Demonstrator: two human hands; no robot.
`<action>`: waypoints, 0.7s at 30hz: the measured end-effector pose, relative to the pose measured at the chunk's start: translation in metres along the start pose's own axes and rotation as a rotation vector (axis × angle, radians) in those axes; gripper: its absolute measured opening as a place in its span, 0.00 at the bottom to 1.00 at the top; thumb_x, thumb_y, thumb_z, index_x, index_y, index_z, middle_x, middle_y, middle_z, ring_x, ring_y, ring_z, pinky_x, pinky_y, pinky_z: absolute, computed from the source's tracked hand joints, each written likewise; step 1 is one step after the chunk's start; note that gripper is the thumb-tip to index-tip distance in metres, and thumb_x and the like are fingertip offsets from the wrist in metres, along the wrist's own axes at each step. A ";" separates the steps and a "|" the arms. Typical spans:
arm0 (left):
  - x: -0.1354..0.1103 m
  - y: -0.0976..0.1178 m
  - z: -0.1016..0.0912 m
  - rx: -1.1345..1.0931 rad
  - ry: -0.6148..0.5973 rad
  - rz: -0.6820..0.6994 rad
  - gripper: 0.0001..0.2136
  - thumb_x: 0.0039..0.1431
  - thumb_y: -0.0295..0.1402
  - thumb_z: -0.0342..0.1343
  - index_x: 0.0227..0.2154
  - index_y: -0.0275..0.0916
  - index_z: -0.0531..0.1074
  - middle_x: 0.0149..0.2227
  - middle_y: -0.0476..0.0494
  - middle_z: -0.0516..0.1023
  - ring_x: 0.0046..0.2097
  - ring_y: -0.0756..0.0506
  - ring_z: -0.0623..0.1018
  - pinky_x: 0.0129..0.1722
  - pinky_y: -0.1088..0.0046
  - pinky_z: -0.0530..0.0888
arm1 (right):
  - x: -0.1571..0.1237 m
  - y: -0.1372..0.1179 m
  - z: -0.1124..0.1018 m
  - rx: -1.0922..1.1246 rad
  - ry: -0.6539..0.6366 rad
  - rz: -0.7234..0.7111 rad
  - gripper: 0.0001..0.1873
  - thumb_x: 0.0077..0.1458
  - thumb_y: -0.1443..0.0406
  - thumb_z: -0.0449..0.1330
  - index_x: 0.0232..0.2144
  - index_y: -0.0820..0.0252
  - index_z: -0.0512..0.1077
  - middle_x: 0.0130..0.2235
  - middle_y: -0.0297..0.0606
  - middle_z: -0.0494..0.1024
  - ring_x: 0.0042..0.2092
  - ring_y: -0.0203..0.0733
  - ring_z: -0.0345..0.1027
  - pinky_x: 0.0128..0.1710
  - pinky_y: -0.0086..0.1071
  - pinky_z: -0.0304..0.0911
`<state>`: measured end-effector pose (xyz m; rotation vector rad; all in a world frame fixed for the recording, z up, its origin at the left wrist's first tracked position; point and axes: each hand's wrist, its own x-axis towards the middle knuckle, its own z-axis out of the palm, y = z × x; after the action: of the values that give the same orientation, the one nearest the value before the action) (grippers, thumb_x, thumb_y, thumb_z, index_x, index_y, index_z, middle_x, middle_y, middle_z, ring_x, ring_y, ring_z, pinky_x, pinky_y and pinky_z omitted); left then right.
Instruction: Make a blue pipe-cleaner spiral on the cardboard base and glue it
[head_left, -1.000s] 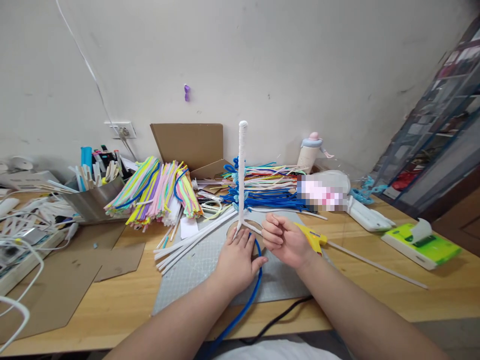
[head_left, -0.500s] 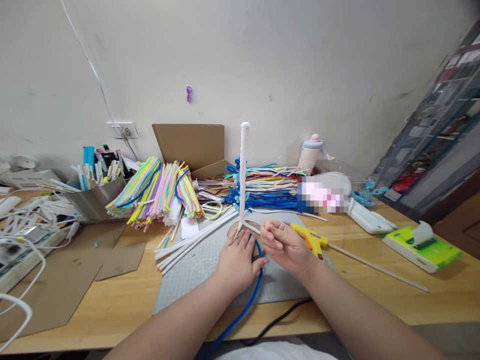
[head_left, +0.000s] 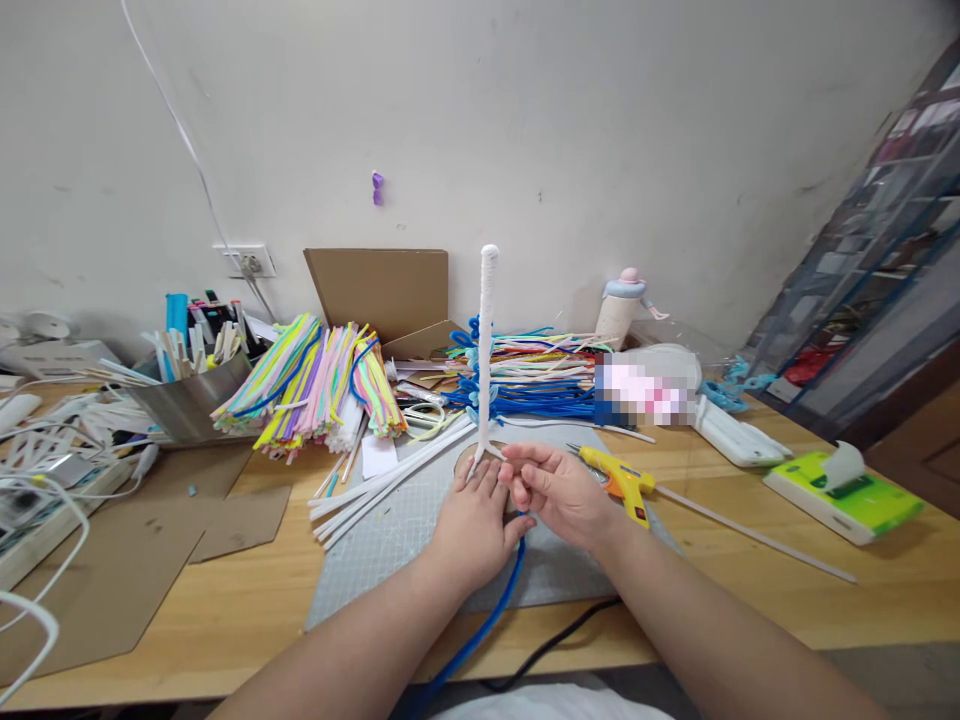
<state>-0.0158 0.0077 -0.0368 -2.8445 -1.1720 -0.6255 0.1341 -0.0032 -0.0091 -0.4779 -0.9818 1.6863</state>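
A white, fuzzy-wrapped post (head_left: 486, 340) stands upright on a round cardboard base (head_left: 463, 463), its lower end splitting into white pipe-cleaner legs. My left hand (head_left: 472, 525) lies flat over the base with fingers stretched out, fingertips beside the left leg. Just right of it, my right hand (head_left: 559, 490) is closed, thumb and fingers pinched at the end of the right-hand leg, which they partly cover. A blue fuzzy strand (head_left: 491, 620) runs from beneath the hands toward the table's front edge. Behind the post sit blue looped pipe-cleaner shapes (head_left: 471, 385).
The base rests on a grey cutting mat (head_left: 375, 560). To the right lie a yellow glue gun (head_left: 634, 485) and a tissue pack (head_left: 847, 495). Bundles of coloured pipe cleaners (head_left: 307, 385), white strips (head_left: 405, 480) and a metal pen holder (head_left: 195, 400) stand left.
My right hand has moved left and slightly inward, closer to the post's foot and my left hand. The right leg's end has come in with it. My left hand stays put.
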 end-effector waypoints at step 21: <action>-0.004 -0.003 -0.003 0.015 -0.079 -0.033 0.30 0.60 0.51 0.44 0.59 0.38 0.57 0.62 0.36 0.59 0.65 0.38 0.53 0.63 0.52 0.43 | 0.008 0.015 -0.020 -1.108 0.273 -0.115 0.15 0.63 0.53 0.43 0.36 0.54 0.62 0.39 0.36 0.76 0.45 0.44 0.69 0.43 0.37 0.61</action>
<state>-0.0213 0.0072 -0.0363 -2.8676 -1.2313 -0.5065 0.1372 0.0101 -0.0312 -1.2909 -1.6399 0.8050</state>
